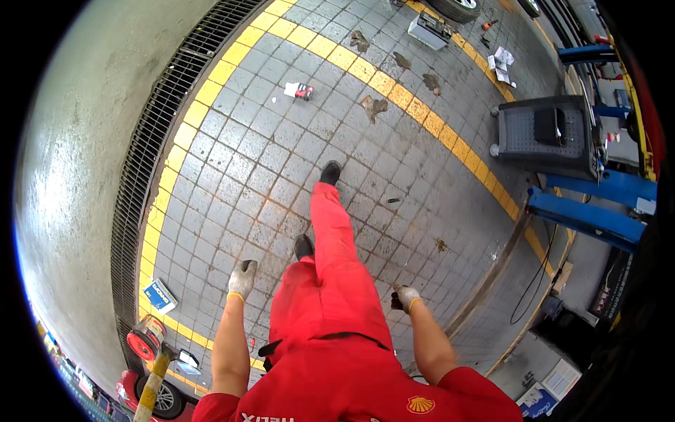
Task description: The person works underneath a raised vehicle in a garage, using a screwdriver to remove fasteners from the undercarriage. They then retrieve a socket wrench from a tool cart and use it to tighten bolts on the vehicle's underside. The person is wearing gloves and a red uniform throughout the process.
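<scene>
My left hand [242, 278], in a grey work glove with dark fingertips and a yellow cuff, hangs at my left side. Its fingers look loosely curled, and I see nothing in them. On the other side, my right hand [406, 298] wears a matching glove, with thumb and fingers apart and no object visible between them. Neither hand touches anything. My red trousers [337, 299] and black shoes show between them, one foot [330, 173] ahead of the other on the grey tiled floor [274, 204].
A blue-and-white box [160, 295] and red reel [145, 339] lie left, by a striped pole [152, 388]. Ahead are a red-and-white pack [299, 91], flattened brown scraps [373, 107] and a car battery [429, 30]. At right stand a grey tool cart [545, 133] and blue lift arms [583, 215].
</scene>
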Demonstrator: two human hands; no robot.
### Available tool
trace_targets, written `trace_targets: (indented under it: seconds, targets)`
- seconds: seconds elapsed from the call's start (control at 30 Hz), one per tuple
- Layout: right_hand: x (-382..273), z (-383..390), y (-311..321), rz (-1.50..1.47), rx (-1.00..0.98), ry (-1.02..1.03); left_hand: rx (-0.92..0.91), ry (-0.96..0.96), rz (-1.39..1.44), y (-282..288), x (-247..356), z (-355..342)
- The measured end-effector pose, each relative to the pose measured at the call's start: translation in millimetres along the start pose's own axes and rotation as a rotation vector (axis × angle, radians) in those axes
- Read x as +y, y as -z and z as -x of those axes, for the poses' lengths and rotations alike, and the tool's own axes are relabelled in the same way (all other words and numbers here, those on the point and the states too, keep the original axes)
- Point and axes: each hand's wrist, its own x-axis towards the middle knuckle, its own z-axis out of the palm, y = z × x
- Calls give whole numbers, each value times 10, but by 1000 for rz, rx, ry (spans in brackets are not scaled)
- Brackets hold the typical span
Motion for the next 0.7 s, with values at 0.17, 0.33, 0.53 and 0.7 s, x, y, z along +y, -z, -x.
trace_targets:
  seconds: [0.17,0.33,0.53,0.7]
  targets:
    - [-1331,-90,-290,319,-128,128,-19,157,101,310,490,-446]
    - [-3961,-334,-310,1219,180,858,-13,328,176,477,1162,-608]
    - [-7275,1733,-1361,119,-176,844,-130,434,114,810,2086,-1088]
    - [-8926,2035,-1935,291,-110,859,-246,273,9,1153,2916,-2040]
